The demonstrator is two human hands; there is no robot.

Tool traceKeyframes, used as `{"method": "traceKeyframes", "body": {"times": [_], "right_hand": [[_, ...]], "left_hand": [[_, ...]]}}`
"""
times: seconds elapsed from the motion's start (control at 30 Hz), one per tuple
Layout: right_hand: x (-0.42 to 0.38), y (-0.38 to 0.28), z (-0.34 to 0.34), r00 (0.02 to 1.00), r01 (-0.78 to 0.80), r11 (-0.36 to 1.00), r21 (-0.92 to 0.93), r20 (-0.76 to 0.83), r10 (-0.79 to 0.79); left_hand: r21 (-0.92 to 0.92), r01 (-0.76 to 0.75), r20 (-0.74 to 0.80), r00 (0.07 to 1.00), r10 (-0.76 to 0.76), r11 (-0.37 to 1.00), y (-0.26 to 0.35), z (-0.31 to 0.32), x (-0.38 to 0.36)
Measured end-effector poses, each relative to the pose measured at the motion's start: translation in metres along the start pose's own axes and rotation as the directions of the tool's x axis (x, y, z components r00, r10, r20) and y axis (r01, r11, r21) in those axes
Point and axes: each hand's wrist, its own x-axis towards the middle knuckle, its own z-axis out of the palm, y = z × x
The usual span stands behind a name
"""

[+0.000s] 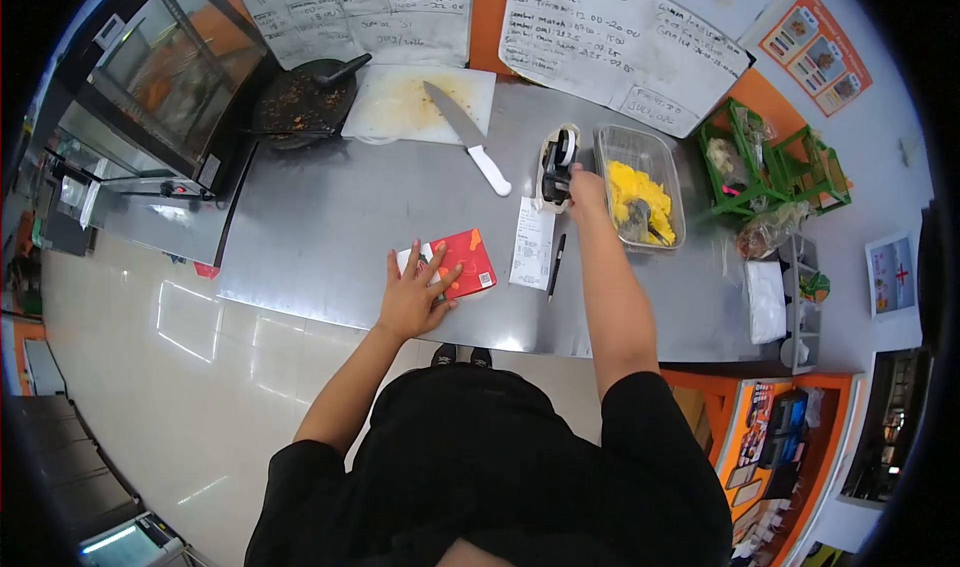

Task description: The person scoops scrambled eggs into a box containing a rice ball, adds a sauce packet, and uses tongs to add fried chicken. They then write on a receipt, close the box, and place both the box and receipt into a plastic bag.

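My left hand (408, 292) lies flat with spread fingers on a red and white paper packet (466, 264), pressing it to the steel table near its front edge. My right hand (588, 189) reaches forward and closes on the near end of a black tape dispenser (557, 157) with a pale roll; part of my fingers is hidden. Just below it lies a printed receipt (532, 242), with a black pen (556, 267) beside it. To the right of my right hand stands a clear plastic tub (678, 182) with yellow food and a scoop in it.
A knife (468, 137) with a white handle rests partly on a white cutting board (390, 97). Left of that sit a dark stone mortar (300, 102) and a glass display case (150, 87). Green baskets (745, 167) and a grey rack (803, 307) line the right side.
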Motion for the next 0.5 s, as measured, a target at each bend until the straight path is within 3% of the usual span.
{"method": "traceKeyframes", "body": {"times": [0.07, 0.1, 0.13, 0.17, 0.2, 0.3, 0.4, 0.5], "right_hand": [[-0.026, -0.006, -0.004, 1.0, 0.002, 0.938, 0.346, -0.016, 0.004], [-0.034, 0.0, -0.002, 1.0, 0.029, 0.942, 0.335, -0.017, -0.025], [-0.035, 0.018, 0.0, 0.955, 0.278, 0.955, 0.105, -0.139, -0.262], [-0.029, 0.047, 0.002, 0.841, 0.482, 0.863, -0.15, -0.198, -0.504], [-0.027, 0.065, 0.003, 0.67, 0.616, 0.679, -0.4, -0.188, -0.718], [-0.052, 0.074, 0.011, 0.599, 0.669, 0.64, -0.376, -0.236, -0.765], [-0.052, 0.067, 0.008, 0.651, 0.609, 0.616, -0.5, -0.129, -0.748], [-0.032, 0.077, -0.003, 0.697, 0.436, 0.513, -0.74, -0.083, -0.712]], "left_hand": [[-0.015, 0.007, -0.002, 1.0, -0.007, 1.0, 0.0, 0.0, -0.001], [-0.022, 0.01, -0.003, 1.0, -0.01, 1.0, -0.001, 0.0, -0.001], [-0.028, 0.01, -0.014, 1.0, -0.01, 1.0, 0.0, 0.001, -0.002], [-0.034, 0.006, -0.025, 1.0, -0.007, 0.999, 0.0, 0.001, -0.002], [-0.038, 0.001, -0.036, 0.999, -0.003, 0.999, -0.001, 0.001, -0.002], [-0.042, 0.0, -0.047, 0.999, -0.002, 0.999, -0.001, 0.003, -0.002], [-0.044, 0.006, -0.053, 0.999, -0.009, 0.999, -0.001, 0.005, -0.002], [-0.011, 0.036, -0.106, 0.994, -0.037, 0.999, 0.003, 0.006, -0.001]]}}
